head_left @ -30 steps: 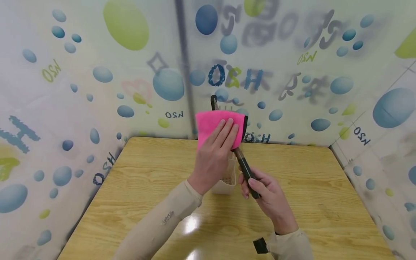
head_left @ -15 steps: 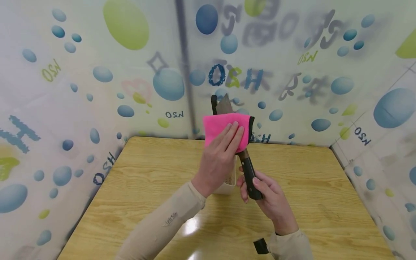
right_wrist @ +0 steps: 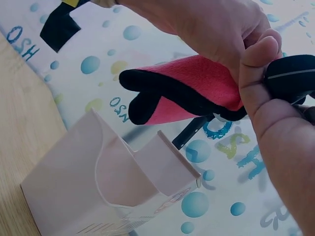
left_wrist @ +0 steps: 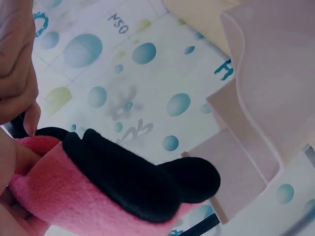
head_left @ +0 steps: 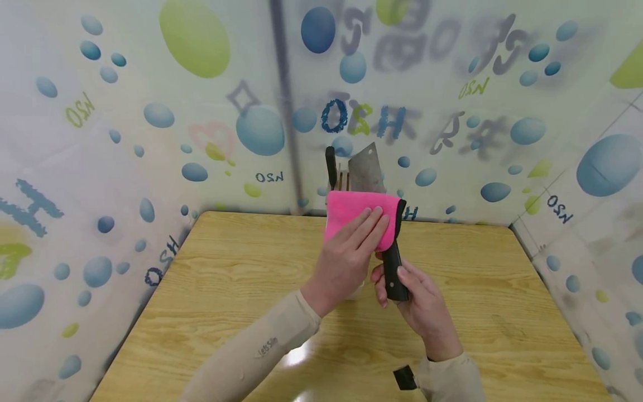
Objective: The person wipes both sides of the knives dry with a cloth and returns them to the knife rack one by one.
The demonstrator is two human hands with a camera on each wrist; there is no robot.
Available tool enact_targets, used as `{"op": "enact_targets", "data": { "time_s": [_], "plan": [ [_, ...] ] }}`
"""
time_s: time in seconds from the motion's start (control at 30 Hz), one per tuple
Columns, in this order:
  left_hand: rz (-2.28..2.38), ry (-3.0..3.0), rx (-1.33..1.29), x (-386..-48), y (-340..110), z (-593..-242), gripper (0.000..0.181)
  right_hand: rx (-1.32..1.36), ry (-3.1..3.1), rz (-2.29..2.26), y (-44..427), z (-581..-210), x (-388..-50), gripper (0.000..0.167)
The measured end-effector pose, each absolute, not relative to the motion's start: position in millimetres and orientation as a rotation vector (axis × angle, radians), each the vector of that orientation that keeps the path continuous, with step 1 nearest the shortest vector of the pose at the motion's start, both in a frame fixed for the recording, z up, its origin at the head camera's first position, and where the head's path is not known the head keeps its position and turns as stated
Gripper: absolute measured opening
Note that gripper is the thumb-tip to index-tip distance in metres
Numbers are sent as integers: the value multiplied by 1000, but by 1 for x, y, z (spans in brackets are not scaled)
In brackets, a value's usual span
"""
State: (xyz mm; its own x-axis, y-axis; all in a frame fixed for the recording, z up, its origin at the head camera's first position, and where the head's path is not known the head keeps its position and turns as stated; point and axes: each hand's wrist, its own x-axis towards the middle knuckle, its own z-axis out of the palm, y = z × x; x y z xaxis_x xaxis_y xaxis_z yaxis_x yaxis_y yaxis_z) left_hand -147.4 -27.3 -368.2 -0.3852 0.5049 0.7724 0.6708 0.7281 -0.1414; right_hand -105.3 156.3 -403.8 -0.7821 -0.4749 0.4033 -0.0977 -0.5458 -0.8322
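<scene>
A cleaver [head_left: 366, 170] points up and away in the head view, its metal blade tip with a small hole showing above a pink cloth [head_left: 354, 209]. My right hand [head_left: 424, 304] grips the black riveted handle. Folded over the blade, the black-edged cloth hides most of it. My left hand [head_left: 346, 265] holds the cloth against the blade, fingers extended along its upper face; the left wrist view shows the cloth's fold between fingers and thumb. Behind the hands, a pale holder [right_wrist: 69, 182] stands on the table, mostly hidden in the head view.
From the holder rise a black handle [head_left: 331, 164] and a pronged or slotted metal piece [head_left: 343, 180]. The wooden table [head_left: 241, 262] meets patterned sheets [head_left: 226, 167] at its back and sides. A small black block [head_left: 404, 378] hangs by the right cuff.
The left hand and cloth have slid down and right toward the handle, uncovering the blade's tip. The cleaver has turned so its broad face shows more.
</scene>
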Motion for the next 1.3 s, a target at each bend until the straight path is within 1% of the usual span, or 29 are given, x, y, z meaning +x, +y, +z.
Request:
{"op": "enact_targets", "data": {
  "time_s": [0.17,0.53,0.7,1.13,1.3],
  "plan": [
    [-250,-2057,-936,-144,-27,-370,53,-885,1346,-2422,159,-402,-105,41],
    [-146,-2005,-1028,-139,-32,-372,54,-946,1416,-2376,164,-402,-108,40],
    [-120,-1998,-1058,-138,-33,-375,55,-934,1425,-2377,165,-403,-108,39],
    [-169,-2048,-994,-144,-38,-370,58,-974,1424,-2354,163,-406,-107,41],
    [-170,-2055,-962,-150,-41,-367,53,-881,1486,-2329,164,-404,-104,40]
  ]
}}
